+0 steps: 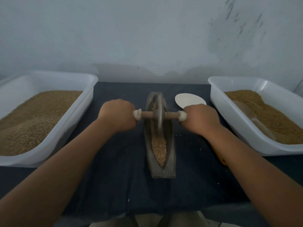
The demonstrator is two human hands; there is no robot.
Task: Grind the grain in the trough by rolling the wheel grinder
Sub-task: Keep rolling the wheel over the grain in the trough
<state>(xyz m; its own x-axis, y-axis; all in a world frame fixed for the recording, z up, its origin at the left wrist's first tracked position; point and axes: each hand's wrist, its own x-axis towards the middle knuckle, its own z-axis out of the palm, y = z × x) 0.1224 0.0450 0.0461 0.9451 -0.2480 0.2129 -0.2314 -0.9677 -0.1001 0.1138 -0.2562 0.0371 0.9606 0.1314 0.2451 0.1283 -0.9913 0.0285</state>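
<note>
Wooden axle ends are clamped by the left hand [117, 114] and right hand [199, 117], keeping the wheel grinder [158, 114] upright over grain [158, 147] in the trough [170, 154] at bench centre.

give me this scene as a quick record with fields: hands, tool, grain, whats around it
left hand: grips the left end of the wheel grinder's handle
right hand: grips the right end of the handle
wheel grinder: upright in the trough, about midway along it
grain: in the trough, mostly on the near side of the wheel
left tub: white, holds grain
right tub: white, holds grain and a scoop
white disc: flat on the dark cloth, partly hidden by the right hand
</note>
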